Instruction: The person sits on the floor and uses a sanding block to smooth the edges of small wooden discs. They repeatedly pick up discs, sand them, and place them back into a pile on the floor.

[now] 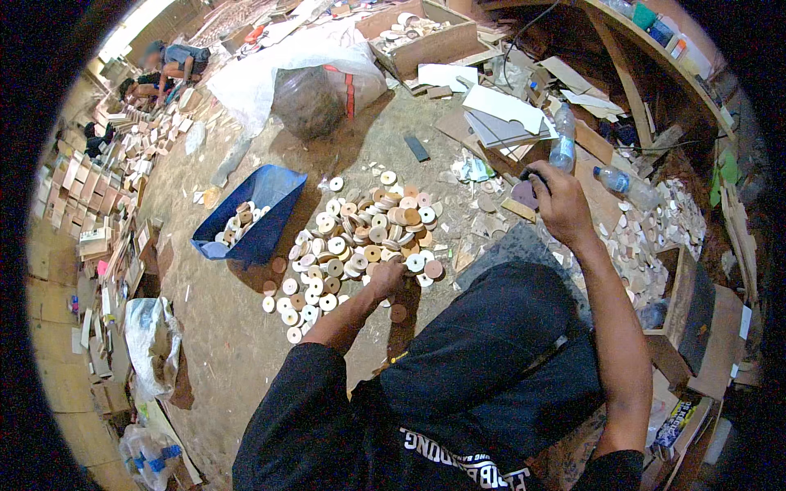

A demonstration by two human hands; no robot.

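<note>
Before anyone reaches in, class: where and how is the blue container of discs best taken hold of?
Probably by the left rim of the blue container, coming from above on its left, thumb inside and fingers outside. Its walls look thin around an open top, giving an edge to pinch, while the pile of discs lies close by its right side.
</note>
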